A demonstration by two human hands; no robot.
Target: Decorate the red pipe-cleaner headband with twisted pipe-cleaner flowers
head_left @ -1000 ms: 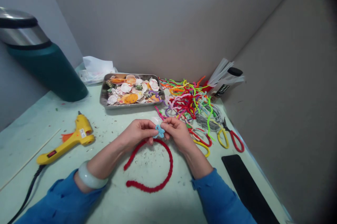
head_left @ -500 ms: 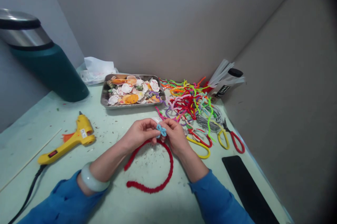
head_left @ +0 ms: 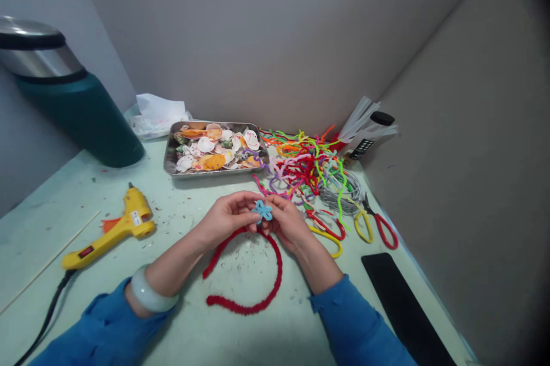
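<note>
A small light-blue flower shape [head_left: 262, 211], looped from fuzzy wire, is pinched between both hands near the middle of the view. My left hand [head_left: 234, 216] has its fingers closed on the flower's left side, and my right hand [head_left: 284, 218] grips it from the right. Part of a white piece shows behind the flower. Below the hands, a red fuzzy headband [head_left: 277, 283] curves over the table, its two ends toward the left; its top passes behind my fingers, and whether they touch it cannot be told.
At left are a yellow glue gun [head_left: 133, 220], a thin stick and a teal bottle [head_left: 86, 114]. Behind stands a metal tray [head_left: 215, 174] of shells. Tangled pipe cleaners [head_left: 307, 168], wire coils, scissors [head_left: 387, 231], a black strip [head_left: 404, 306] and a container of glue sticks [head_left: 365, 137] are on the right.
The blue flower has turned, and its petals now show more openly between the fingers. My right hand has shifted slightly. The headband remains in place.
</note>
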